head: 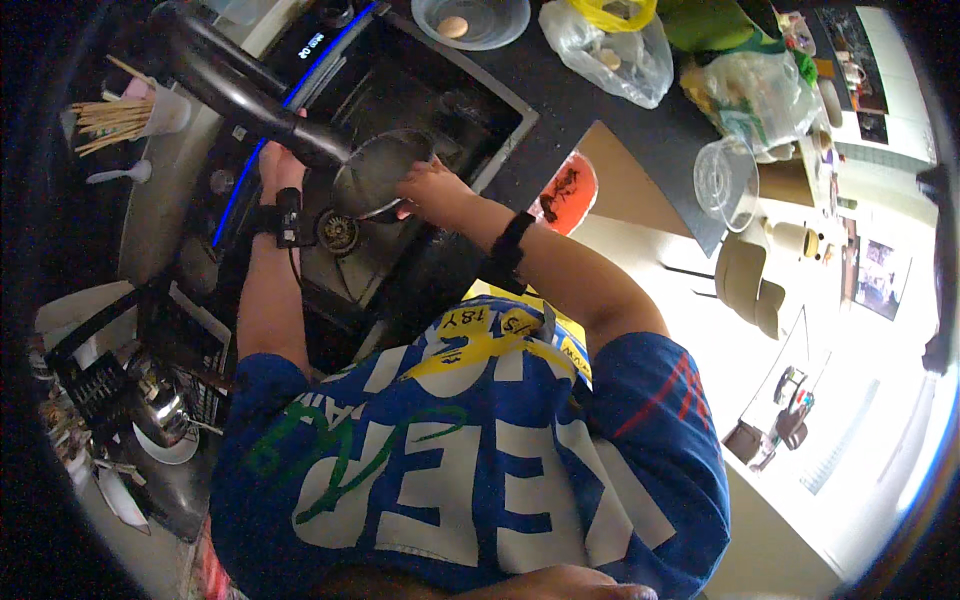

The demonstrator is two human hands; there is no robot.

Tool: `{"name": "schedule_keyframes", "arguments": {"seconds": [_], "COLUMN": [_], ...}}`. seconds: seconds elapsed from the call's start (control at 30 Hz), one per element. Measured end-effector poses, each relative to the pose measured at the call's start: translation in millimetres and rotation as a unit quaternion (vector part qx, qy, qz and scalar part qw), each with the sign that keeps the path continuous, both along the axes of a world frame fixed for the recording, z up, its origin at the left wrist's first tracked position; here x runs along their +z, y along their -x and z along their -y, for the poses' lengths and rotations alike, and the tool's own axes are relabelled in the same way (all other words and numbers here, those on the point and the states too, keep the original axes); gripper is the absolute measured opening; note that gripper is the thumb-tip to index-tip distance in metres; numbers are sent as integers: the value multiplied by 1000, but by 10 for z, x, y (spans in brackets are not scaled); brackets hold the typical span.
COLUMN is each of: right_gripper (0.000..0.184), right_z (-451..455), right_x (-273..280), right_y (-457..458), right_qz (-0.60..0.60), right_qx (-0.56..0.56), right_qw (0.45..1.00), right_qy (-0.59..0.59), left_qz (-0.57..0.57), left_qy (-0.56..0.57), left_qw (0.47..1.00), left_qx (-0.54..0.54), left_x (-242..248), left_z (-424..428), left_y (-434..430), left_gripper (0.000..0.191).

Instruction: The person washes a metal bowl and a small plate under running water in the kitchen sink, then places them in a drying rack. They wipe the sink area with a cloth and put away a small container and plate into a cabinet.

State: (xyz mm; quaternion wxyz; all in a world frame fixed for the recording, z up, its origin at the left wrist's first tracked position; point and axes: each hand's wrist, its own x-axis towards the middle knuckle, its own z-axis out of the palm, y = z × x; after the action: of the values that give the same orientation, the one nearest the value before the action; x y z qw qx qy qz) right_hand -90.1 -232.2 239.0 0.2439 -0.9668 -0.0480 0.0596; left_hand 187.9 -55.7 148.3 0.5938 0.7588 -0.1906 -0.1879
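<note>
My right hand grips the rim of a round metal bowl, which is tilted over a dark sink. The end of a thick dark faucet reaches the bowl's rim. My left hand is by the faucet, at the sink's edge with a blue light strip. The faucet partly hides its fingers, and whether they hold anything cannot be made out. Below the bowl, a round metal drain strainer shows in the sink floor.
Chopsticks stand in a cup beside a white spoon. A dish rack is at left. Beyond the sink are a clear bowl with an egg, plastic bags, a red plate and a clear round container.
</note>
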Motion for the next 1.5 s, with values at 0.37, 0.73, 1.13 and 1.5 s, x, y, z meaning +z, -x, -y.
{"name": "schedule_keyframes", "arguments": {"seconds": [0.37,0.73,1.13,1.5], "right_gripper": [41,51,63,68], "right_z": [20,-113,-124,-171], "right_x": [236,-94,197,15], "right_y": [-114,-139,317,287], "right_qz": [-158,-249,-228,-275], "right_qx": [-123,-450,-287,-196], "right_qw": [958,415,288,357], "right_qy": [-206,-751,-885,-871], "left_qz": [-505,128,195,146], "left_qy": [344,-165,-464,-335], "left_qw": [788,976,826,928], "left_qx": [77,-59,-255,-81], "left_x": [731,960,1236,704], "left_z": [150,-421,-837,-1342], "left_y": [367,816,1314,1846], "left_gripper": [31,27,62,64]}}
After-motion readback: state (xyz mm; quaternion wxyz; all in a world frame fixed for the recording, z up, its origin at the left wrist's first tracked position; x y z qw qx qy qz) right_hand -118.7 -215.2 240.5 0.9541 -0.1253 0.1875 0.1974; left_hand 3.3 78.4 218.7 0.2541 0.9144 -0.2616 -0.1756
